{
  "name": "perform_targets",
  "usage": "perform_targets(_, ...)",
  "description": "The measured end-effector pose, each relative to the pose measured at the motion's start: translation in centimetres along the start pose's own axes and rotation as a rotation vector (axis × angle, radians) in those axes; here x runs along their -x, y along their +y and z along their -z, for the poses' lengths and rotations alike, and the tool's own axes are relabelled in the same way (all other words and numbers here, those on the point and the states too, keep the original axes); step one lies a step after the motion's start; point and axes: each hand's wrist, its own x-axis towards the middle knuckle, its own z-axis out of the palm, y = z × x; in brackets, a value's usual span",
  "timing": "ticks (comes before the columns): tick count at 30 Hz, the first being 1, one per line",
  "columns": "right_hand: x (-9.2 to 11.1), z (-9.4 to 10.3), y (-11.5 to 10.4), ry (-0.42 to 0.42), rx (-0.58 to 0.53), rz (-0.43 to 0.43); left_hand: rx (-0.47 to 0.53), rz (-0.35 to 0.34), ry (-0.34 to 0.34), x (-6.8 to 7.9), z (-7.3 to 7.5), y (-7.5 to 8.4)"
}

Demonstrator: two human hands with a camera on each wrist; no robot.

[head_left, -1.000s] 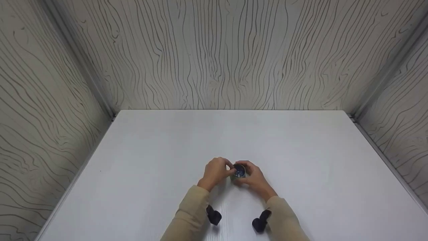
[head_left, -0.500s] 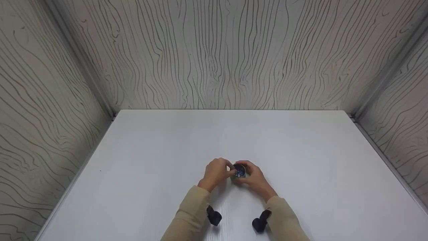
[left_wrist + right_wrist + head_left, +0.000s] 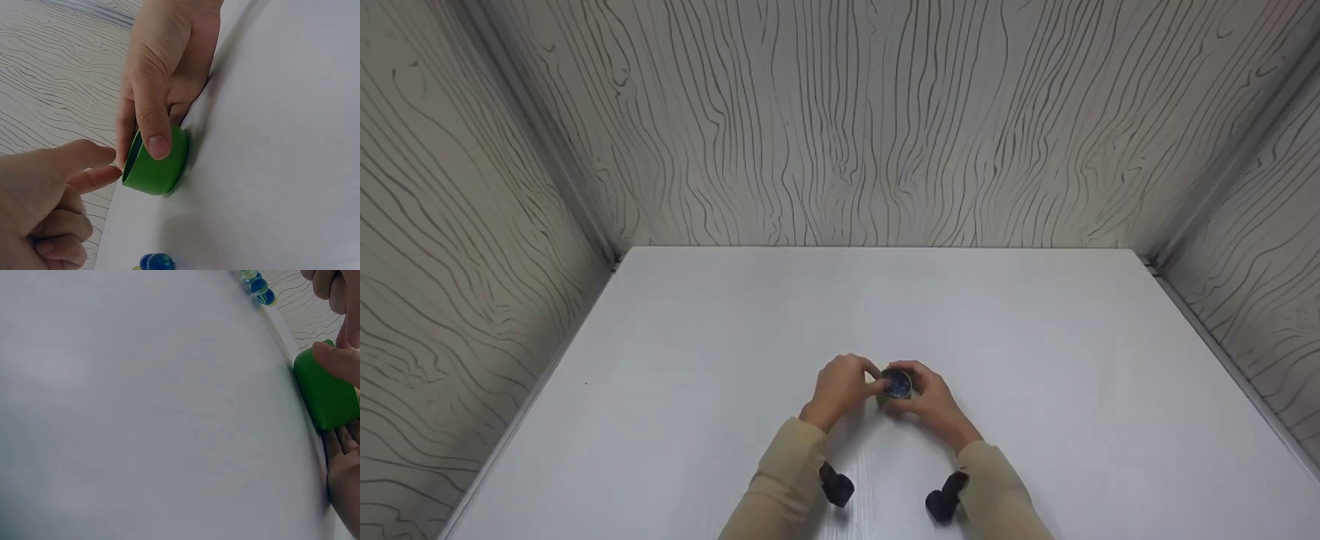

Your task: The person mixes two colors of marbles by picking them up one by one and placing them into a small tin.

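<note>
A small green cup [image 3: 154, 174] is tilted on the white table, its opening facing the left hand. My right hand [image 3: 934, 401] grips it from the right, thumb along its side and fingers behind it. My left hand [image 3: 838, 386] has its thumb and index finger at the rim, the other fingers curled in. I cannot tell whether those fingertips pinch anything. In the head view the dark inside of the cup shows blue, shiny spots. Blue and yellowish glass marbles [image 3: 259, 287] lie on the table to the left of the cup, covered by the left hand in the head view.
The white table [image 3: 735, 315] spreads out around the hands. Pale panels with wood-grain lines [image 3: 840, 127] close it off at the back and sides. A black wrist-camera mount [image 3: 838, 487] hangs below the left sleeve and another black mount [image 3: 943, 502] below the right.
My left hand and forearm have shifted very slightly left. The bright spots inside the cup look different. The right hand and the cup stay in place.
</note>
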Motion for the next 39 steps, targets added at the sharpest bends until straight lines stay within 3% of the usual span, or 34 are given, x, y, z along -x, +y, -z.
perform_targets(10,0.1,0.0,-0.3,-0.008,-0.018,0.002,0.002,0.003,-0.022,0.0,0.4,-0.2)
perform_targets(17,0.1,0.0,-0.4,-0.007,-0.010,-0.001,-0.028,-0.001,0.009,0.2,0.5,-0.3)
perform_targets(39,0.2,0.0,-0.5,0.005,-0.009,-0.027,0.023,0.034,0.009,0.2,1.1,-1.4)
